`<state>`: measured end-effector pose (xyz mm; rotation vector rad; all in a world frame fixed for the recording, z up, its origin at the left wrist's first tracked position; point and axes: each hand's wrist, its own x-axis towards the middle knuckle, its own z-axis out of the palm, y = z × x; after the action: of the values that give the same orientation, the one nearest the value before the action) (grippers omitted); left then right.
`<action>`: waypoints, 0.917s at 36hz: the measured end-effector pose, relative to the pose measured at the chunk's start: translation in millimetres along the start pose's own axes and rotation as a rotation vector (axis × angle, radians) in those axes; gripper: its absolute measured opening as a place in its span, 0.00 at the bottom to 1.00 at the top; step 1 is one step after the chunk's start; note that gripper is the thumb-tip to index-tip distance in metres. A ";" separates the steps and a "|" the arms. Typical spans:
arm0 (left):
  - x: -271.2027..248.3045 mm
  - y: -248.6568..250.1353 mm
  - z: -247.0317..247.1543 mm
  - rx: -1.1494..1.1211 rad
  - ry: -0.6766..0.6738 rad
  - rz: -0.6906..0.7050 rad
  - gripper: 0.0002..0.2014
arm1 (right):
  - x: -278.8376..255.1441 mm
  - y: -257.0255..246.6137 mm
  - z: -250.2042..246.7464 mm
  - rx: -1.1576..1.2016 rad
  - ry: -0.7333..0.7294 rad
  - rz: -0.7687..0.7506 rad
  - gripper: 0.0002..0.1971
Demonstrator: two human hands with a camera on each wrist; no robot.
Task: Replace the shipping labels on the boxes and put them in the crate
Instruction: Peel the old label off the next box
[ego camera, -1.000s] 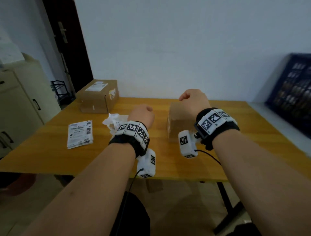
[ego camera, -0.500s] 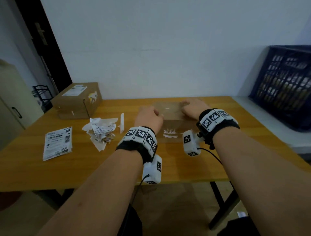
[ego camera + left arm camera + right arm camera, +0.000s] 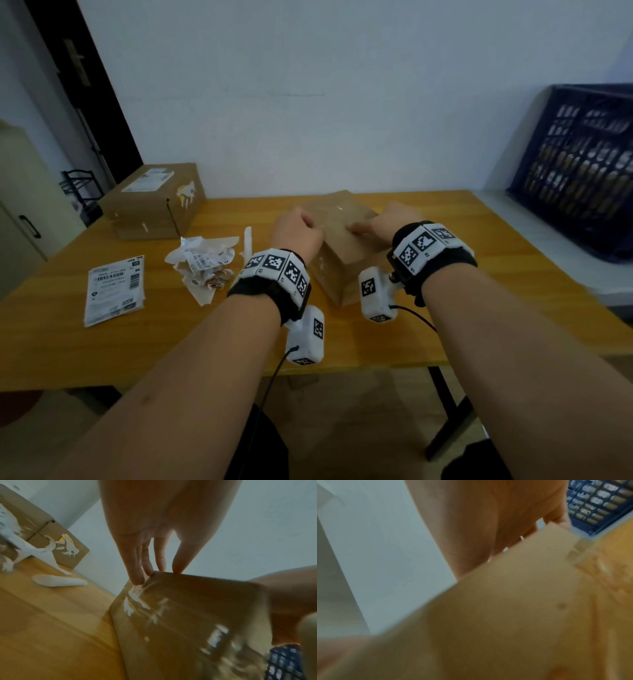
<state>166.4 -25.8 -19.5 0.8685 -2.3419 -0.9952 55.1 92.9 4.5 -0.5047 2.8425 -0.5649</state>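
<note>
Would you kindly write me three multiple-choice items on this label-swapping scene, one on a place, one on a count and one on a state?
1. Where does the dark blue crate stand?
A. On the ledge to the right of the table
B. On the table's left end
C. Under the table

2. How many cardboard boxes are on the wooden table?
A. One
B. Two
C. Four

3. What state is the near box in?
A. Lying open and untouched
B. Held by both hands, with white scraps of torn label on its side
C. Resting inside the crate

Answers:
1. A, it sits off the table's right edge against the wall.
2. B, the near box plus the far box at the back left.
3. B, the left hand and right hand each have a grip on it, and the left wrist view shows the residue.
</note>
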 end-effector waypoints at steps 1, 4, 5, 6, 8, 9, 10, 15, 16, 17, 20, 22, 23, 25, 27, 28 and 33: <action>-1.1 0.0 1.3 -0.008 -0.003 -0.007 0.10 | -1.7 -1.2 2.9 0.000 0.005 -0.006 0.28; -3.5 -1.5 2.2 -0.056 -0.034 -0.014 0.14 | -9.6 -2.2 10.5 -0.007 0.003 -0.036 0.24; -3.2 -2.5 1.3 -0.082 -0.058 -0.014 0.16 | -11.9 -2.3 13.7 -0.004 0.004 -0.051 0.24; -3.4 -3.3 -0.4 -0.108 -0.087 -0.017 0.17 | -13.8 -2.4 16.8 0.000 0.018 -0.067 0.23; -3.6 -5.0 -4.8 -0.127 -0.151 -0.010 0.19 | -14.0 -2.1 23.0 0.045 0.058 -0.070 0.20; -3.4 -6.0 -6.7 -0.121 -0.176 0.004 0.19 | -15.6 -2.4 25.1 0.093 0.075 -0.059 0.20; -3.9 -6.5 -8.6 -0.109 -0.196 0.017 0.19 | -16.1 -2.5 26.7 0.132 0.091 -0.043 0.19; -3.8 -8.2 -18.6 -0.037 -0.178 0.062 0.21 | -19.6 -7.0 24.8 0.115 0.165 -0.025 0.21; -3.3 -9.3 -22.9 -0.035 -0.155 0.060 0.21 | -20.9 -9.8 22.2 0.087 0.196 -0.035 0.22; -1.9 -11.8 -28.2 -0.032 -0.124 0.056 0.20 | -22.7 -14.0 19.4 0.086 0.225 -0.065 0.23; 2.9 -25.0 -47.9 -0.022 -0.040 0.023 0.18 | -32.4 -33.8 14.3 0.176 0.289 -0.222 0.21; 3.9 -36.7 -64.8 -0.001 -0.006 -0.003 0.18 | -40.0 -51.1 16.8 0.257 0.292 -0.315 0.17; 4.0 -43.8 -74.2 0.016 0.013 -0.023 0.18 | -43.6 -60.6 20.1 0.303 0.283 -0.350 0.16; 1.4 -59.8 -95.2 0.049 0.066 -0.065 0.19 | -51.2 -81.0 30.6 0.374 0.254 -0.407 0.14; -3.2 -77.3 -116.9 0.091 0.129 -0.101 0.19 | -60.1 -101.7 42.9 0.421 0.204 -0.458 0.13; -6.2 -86.5 -127.9 0.109 0.153 -0.125 0.19 | -65.5 -112.4 49.4 0.444 0.174 -0.482 0.13; -24.9 -134.7 -175.4 0.164 0.219 -0.280 0.20 | -94.5 -168.2 87.3 0.467 0.011 -0.543 0.09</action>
<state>340.7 -164.0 -12.7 1.3278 -2.1755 -0.7719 213.4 -47.7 4.7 -1.1743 2.4338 -1.2773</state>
